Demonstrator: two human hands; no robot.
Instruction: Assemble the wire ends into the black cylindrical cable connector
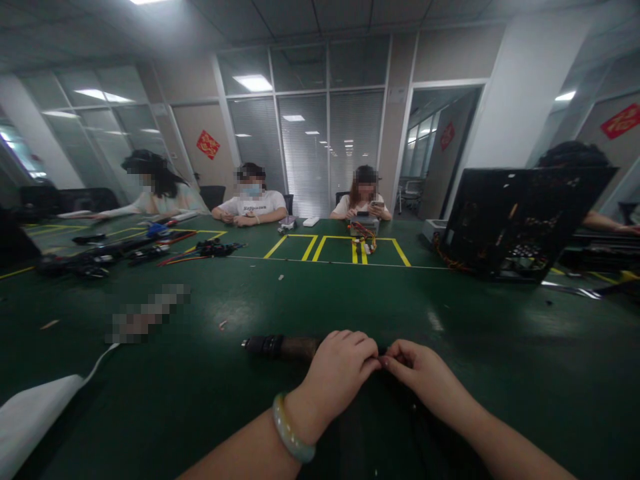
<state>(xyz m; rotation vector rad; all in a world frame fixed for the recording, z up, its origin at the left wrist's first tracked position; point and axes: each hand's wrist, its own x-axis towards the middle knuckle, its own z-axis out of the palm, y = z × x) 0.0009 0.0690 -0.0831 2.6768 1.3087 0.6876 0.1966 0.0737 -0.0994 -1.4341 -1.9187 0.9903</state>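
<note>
A dark electric screwdriver (295, 347) lies sideways just above the green table (240, 407) or on it; I cannot tell which. Its metal tip points left. My left hand (343, 367), with a pale bangle (293, 430) on the wrist, is wrapped over the right part of its body. At the rear end, my right hand (425, 377) pinches with thumb and forefinger close to the left fingertips. What those right fingers hold is hidden, though it may be the tool's end or cord.
Bundled black cables (100, 257) lie at the left. A black computer case (520, 223) stands at the right. Across the table sit several people, one holding a phone (377, 207). A power supply with wires (364, 227) rests near yellow tape lines (320, 248). A white object (37, 417) is front left.
</note>
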